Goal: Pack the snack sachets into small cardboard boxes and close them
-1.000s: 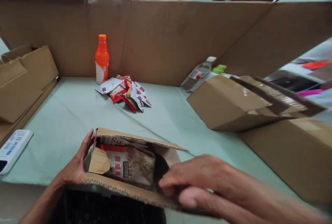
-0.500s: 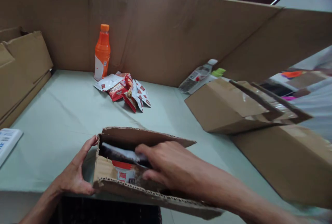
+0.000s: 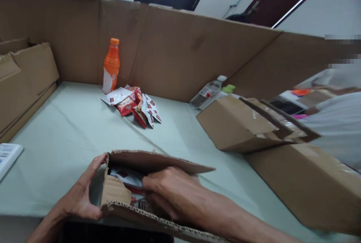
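Note:
At the table's front edge stands an open cardboard box [image 3: 115, 190] with its long flaps up. My left hand [image 3: 80, 196] grips its left end, thumb at the near corner and fingers at the far corner. Deep inside the box is my right hand [image 3: 172, 188], its fingers curled and pinching the edge of a white snack packet [image 3: 126, 176]. The fingertips are partly hidden. Below that packet, a red-and-white packet [image 3: 138, 200] shows in the box. Beyond the box lies a loose pile of red and white snack packets [image 3: 131, 104].
An orange drink bottle [image 3: 111, 66] stands behind the pile. A clear bottle [image 3: 208, 92] leans at the back right beside cardboard boxes [image 3: 237, 123]. More cardboard [image 3: 28, 74] stands on the left, above a white box [image 3: 9, 156]. A cardboard wall [image 3: 175, 51] closes the back; a person's head shows above it.
My right hand has moved lower and left into the box, and the white packet has gone down with it. My left hand keeps its grip. The view has tilted up a little.

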Tool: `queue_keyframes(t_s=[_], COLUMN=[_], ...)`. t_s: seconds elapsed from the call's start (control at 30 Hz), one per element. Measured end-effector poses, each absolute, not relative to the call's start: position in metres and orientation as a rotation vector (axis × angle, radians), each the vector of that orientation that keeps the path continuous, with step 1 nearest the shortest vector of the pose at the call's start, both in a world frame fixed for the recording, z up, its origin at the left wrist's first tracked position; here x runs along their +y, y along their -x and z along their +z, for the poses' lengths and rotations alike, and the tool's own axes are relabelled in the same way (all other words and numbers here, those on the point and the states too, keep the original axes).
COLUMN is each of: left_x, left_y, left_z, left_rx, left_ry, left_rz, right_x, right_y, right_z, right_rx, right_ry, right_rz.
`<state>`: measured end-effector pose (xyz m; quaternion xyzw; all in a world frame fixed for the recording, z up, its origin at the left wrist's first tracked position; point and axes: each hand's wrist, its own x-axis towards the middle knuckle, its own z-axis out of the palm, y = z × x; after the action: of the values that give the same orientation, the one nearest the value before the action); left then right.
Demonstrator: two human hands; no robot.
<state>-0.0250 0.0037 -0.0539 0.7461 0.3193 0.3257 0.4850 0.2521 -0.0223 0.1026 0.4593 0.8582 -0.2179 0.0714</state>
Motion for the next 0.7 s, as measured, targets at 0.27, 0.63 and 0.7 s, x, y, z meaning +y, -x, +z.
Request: queue_keyframes(t_s=[0.27, 0.63, 0.7], left_x=[0.004, 0.001, 0.000], left_y=[0.024, 0.026, 0.024], left_z=[-0.058, -0.059, -0.057], left_rx=[0.822, 0.901, 0.881], left_ry=[-1.770, -1.776, -1.776], left_rz=[0.937, 0.917, 0.932], right_x=[-0.024, 0.135, 0.167], right_y=[-0.319, -0.315, -0.307], right_z=[0.149, 0.159, 0.140], right_rx=[2.999, 2.969, 2.887], right_ry=[-1.978, -2.433, -2.266], right_rz=[-0.859, -1.441, -1.429])
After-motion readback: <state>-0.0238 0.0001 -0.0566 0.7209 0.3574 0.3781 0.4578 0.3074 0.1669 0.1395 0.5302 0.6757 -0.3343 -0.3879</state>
